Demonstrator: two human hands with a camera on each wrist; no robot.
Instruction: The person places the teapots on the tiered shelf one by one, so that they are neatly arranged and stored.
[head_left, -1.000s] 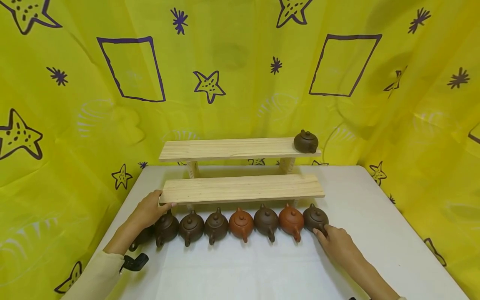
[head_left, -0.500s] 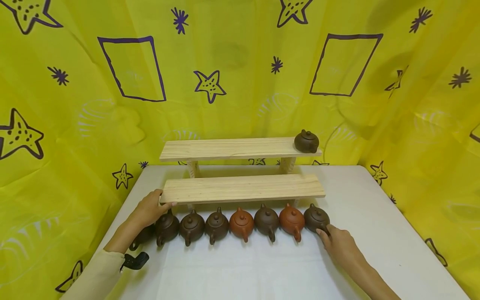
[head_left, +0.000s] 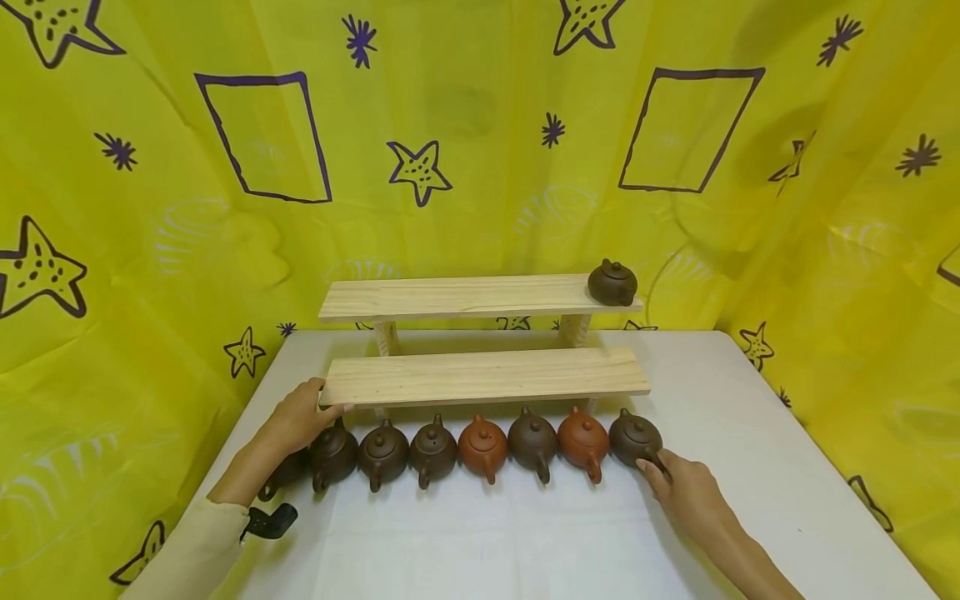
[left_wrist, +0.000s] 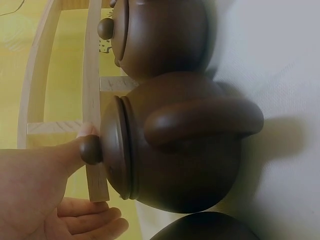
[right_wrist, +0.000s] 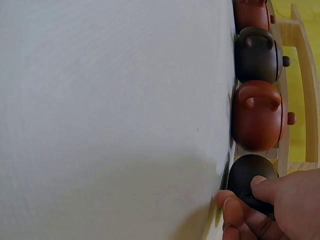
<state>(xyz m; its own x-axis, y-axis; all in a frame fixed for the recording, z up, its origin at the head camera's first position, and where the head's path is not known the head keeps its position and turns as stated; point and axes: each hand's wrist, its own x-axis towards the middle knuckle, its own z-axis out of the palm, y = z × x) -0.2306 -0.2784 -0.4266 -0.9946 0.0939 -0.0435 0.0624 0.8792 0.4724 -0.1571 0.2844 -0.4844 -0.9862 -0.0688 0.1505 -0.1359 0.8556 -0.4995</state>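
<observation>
In the head view, my right hand [head_left: 690, 492] pinches the handle of a dark brown teapot [head_left: 634, 438] at the right end of a row. From the right wrist, thumb and fingers close round that handle, the dark pot [right_wrist: 250, 172] beyond them. My left hand [head_left: 296, 417] holds the left end of the lower wooden shelf [head_left: 487, 377], thumb along its front edge. A brown teapot [left_wrist: 175, 145] stands close beside this hand in the left wrist view, its lid knob overlapping the thumb. The leftmost teapot [head_left: 288, 475] is partly hidden under the left forearm.
Between the end pots stand several more teapots, among them two reddish ones [head_left: 482, 446]. Behind the lower shelf rises an upper shelf [head_left: 457, 297] with one dark teapot [head_left: 612, 283] at its right end. A yellow patterned curtain [head_left: 480, 225] surrounds the white table [head_left: 750, 433].
The right hand and the dark teapot it pinches have shifted slightly right, widening the gap to the reddish teapot beside it. My left hand has stayed on the shelf end.
</observation>
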